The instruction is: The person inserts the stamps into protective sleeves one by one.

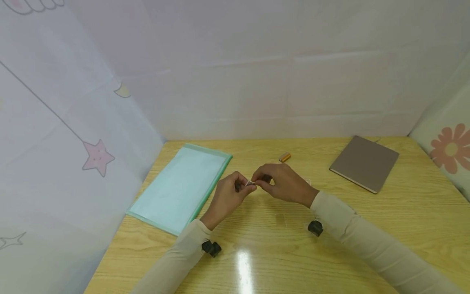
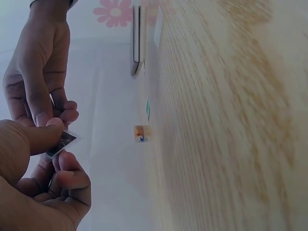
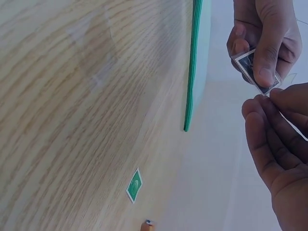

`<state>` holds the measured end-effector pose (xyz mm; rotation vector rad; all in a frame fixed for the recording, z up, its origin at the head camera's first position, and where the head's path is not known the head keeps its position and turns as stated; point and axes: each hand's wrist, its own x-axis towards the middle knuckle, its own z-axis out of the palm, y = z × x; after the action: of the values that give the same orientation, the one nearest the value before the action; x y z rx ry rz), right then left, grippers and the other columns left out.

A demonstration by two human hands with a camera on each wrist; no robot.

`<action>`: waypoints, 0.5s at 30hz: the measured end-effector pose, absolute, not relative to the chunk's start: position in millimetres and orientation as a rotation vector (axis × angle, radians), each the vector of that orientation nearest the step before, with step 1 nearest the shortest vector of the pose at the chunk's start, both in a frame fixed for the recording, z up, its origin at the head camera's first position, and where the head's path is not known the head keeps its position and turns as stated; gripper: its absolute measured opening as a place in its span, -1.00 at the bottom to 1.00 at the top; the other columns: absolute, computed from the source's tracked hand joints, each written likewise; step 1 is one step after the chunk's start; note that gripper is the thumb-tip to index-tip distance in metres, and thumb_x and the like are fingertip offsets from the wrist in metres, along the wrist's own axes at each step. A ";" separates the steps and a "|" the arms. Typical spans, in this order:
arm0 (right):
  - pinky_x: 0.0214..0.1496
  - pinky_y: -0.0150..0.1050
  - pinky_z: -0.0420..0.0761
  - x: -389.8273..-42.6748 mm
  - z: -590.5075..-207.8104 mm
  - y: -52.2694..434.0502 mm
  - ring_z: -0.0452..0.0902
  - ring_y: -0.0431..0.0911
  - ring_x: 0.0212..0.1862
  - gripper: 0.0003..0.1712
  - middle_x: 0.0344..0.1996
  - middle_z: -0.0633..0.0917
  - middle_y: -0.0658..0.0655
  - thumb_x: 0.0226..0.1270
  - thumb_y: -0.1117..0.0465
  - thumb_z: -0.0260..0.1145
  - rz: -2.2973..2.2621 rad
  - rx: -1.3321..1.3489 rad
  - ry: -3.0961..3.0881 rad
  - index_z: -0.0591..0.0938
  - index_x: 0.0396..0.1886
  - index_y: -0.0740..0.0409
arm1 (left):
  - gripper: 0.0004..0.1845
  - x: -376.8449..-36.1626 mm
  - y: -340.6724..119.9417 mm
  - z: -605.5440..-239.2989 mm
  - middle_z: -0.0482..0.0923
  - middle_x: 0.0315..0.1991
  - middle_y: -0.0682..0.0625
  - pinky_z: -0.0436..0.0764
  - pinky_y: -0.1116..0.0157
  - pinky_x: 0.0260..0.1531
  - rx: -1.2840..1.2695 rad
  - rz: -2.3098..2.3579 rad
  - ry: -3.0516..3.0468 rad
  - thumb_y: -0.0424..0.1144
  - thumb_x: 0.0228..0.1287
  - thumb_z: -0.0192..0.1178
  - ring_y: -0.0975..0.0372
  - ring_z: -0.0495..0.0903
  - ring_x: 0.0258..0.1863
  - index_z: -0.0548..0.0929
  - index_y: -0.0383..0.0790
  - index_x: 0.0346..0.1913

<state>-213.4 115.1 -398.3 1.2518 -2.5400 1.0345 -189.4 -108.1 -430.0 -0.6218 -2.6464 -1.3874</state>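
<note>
Left hand (image 1: 228, 195): raised just above the wooden table (image 1: 367, 228), thumb and forefinger pinched on a small dark stamp (image 3: 255, 72) with a pale border. The stamp sits between the 2 hands, clear of the tabletop.

Right hand (image 1: 282, 183): fingertips curled in at the stamp's free edge, seemingly nipping a thin pale strip or backing (image 3: 293, 129) there; the exact contact is too small to tell.

Other items: 1 green stamp (image 3: 134, 185) lying flat on the table, well apart from the hands. 1 small orange tube (image 1: 284, 157), possibly a glue stick, lying beyond the hands. 1 green-edged clear folder (image 1: 180, 188) to the left. 1 grey-brown notebook (image 1: 364, 162) to the far right, closed.

Risks, as judged:
1. Tearing: the stamp is thin, and 2 opposed pinches pulling apart unevenly could rip or crease it.
2. Dropping: the hold is by fingertips only, so a slackened pinch could let it flutter to the table or off it.
3. Smudging: fingers pressed on the printed face could mark it.
</note>
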 end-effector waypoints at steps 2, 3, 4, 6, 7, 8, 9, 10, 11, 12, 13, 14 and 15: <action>-0.30 -0.37 0.62 -213.4 -397.8 114.8 0.60 -0.38 -0.29 -0.86 -0.23 0.71 -0.11 0.44 0.29 0.34 1.039 1.257 -2.547 0.69 -0.08 0.01 | -0.77 -189.4 -107.9 -429.8 0.58 -0.44 0.15 0.58 0.30 -0.50 -0.628 -1.395 -2.644 -0.03 0.32 0.36 0.29 0.56 -0.49 0.56 -0.06 -0.24; -0.30 -0.38 0.61 -213.2 -397.7 114.7 0.61 -0.37 -0.29 -0.87 -0.23 0.71 -0.11 0.44 0.29 0.33 1.043 1.256 -2.551 0.69 -0.09 0.01 | -0.77 -189.5 -107.7 -429.9 0.59 -0.44 0.14 0.58 0.31 -0.50 -0.632 -1.403 -2.642 -0.03 0.31 0.36 0.28 0.56 -0.49 0.56 -0.06 -0.24; -0.30 -0.37 0.61 -213.0 -397.3 114.7 0.61 -0.36 -0.30 -0.87 -0.24 0.71 -0.10 0.44 0.29 0.33 1.047 1.256 -2.556 0.68 -0.09 0.02 | -0.77 -189.5 -107.6 -429.8 0.59 -0.43 0.14 0.58 0.30 -0.50 -0.639 -1.415 -2.641 -0.03 0.31 0.36 0.27 0.57 -0.49 0.56 -0.06 -0.23; -0.29 -0.36 0.62 -212.4 -396.7 114.9 0.61 -0.34 -0.30 -0.87 -0.25 0.70 -0.09 0.44 0.30 0.32 1.046 1.247 -2.567 0.68 -0.10 0.03 | -0.76 -189.2 -107.4 -430.0 0.60 -0.42 0.13 0.58 0.30 -0.50 -0.643 -1.428 -2.643 -0.01 0.31 0.36 0.26 0.57 -0.48 0.56 -0.06 -0.23; -0.28 -0.33 0.63 -212.3 -396.8 115.3 0.61 -0.32 -0.30 -0.88 -0.25 0.70 -0.08 0.45 0.30 0.32 1.046 1.244 -2.573 0.67 -0.09 0.04 | -0.75 -189.0 -107.2 -430.0 0.60 -0.42 0.12 0.58 0.30 -0.50 -0.643 -1.437 -2.644 -0.01 0.31 0.36 0.25 0.58 -0.48 0.56 -0.06 -0.22; -0.28 -0.31 0.64 -212.2 -396.6 115.6 0.61 -0.31 -0.30 -0.88 -0.25 0.70 -0.07 0.45 0.30 0.32 1.042 1.239 -2.578 0.67 -0.10 0.05 | -0.75 -188.8 -107.2 -430.1 0.60 -0.41 0.12 0.59 0.30 -0.50 -0.644 -1.445 -2.645 0.00 0.31 0.36 0.25 0.58 -0.47 0.56 -0.05 -0.21; -0.28 -0.29 0.64 -211.9 -396.4 116.0 0.60 -0.29 -0.30 -0.88 -0.26 0.70 -0.06 0.45 0.31 0.32 1.039 1.233 -2.581 0.67 -0.10 0.06 | -0.75 -188.6 -107.2 -430.2 0.60 -0.40 0.12 0.59 0.30 -0.49 -0.646 -1.447 -2.645 0.00 0.31 0.36 0.26 0.58 -0.47 0.56 -0.05 -0.21; -0.28 -0.28 0.64 -211.8 -396.0 116.2 0.60 -0.28 -0.30 -0.88 -0.26 0.69 -0.06 0.44 0.31 0.32 1.036 1.227 -2.586 0.67 -0.10 0.07 | -0.75 -188.2 -107.4 -429.9 0.61 -0.40 0.12 0.59 0.29 -0.48 -0.644 -1.448 -2.646 0.01 0.32 0.35 0.26 0.58 -0.47 0.56 -0.05 -0.21; -0.28 -0.29 0.64 -211.7 -395.9 116.3 0.60 -0.27 -0.31 -0.89 -0.27 0.69 -0.06 0.44 0.31 0.32 1.034 1.222 -2.589 0.67 -0.10 0.07 | -0.75 -188.0 -107.7 -429.9 0.60 -0.40 0.12 0.59 0.29 -0.48 -0.641 -1.441 -2.646 0.01 0.32 0.34 0.27 0.58 -0.47 0.56 -0.04 -0.21; -0.29 -0.29 0.64 -211.6 -395.5 116.3 0.60 -0.26 -0.31 -0.89 -0.27 0.69 -0.06 0.44 0.31 0.32 1.034 1.219 -2.591 0.66 -0.11 0.07 | -0.75 -188.0 -107.8 -429.8 0.60 -0.40 0.12 0.59 0.30 -0.47 -0.637 -1.436 -2.646 0.02 0.32 0.34 0.28 0.58 -0.47 0.56 -0.04 -0.21; -0.30 -0.29 0.63 -211.7 -395.5 116.3 0.60 -0.26 -0.32 -0.90 -0.28 0.69 -0.05 0.44 0.31 0.31 1.034 1.218 -2.588 0.66 -0.11 0.08 | -0.76 -188.0 -108.0 -429.9 0.59 -0.40 0.12 0.58 0.29 -0.47 -0.639 -1.429 -2.645 0.02 0.33 0.33 0.27 0.57 -0.47 0.55 -0.04 -0.21; -0.32 -0.31 0.62 -211.7 -395.3 116.0 0.60 -0.25 -0.33 -0.90 -0.29 0.69 -0.04 0.45 0.31 0.31 1.034 1.217 -2.585 0.65 -0.11 0.09 | -0.76 -188.1 -108.0 -429.8 0.59 -0.41 0.13 0.58 0.29 -0.47 -0.641 -1.424 -2.644 0.02 0.34 0.32 0.27 0.56 -0.48 0.55 -0.03 -0.22; -0.33 -0.32 0.61 -211.8 -395.2 115.8 0.59 -0.25 -0.34 -0.91 -0.29 0.68 -0.05 0.45 0.31 0.30 1.038 1.216 -2.583 0.65 -0.11 0.10 | -0.77 -188.4 -107.9 -429.7 0.58 -0.41 0.13 0.57 0.30 -0.47 -0.643 -1.419 -2.642 0.02 0.34 0.32 0.27 0.55 -0.48 0.55 -0.03 -0.22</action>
<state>-211.8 115.8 -395.2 1.2161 -2.5831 1.0380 -188.4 -107.9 -429.7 -0.6434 -2.6423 -1.4190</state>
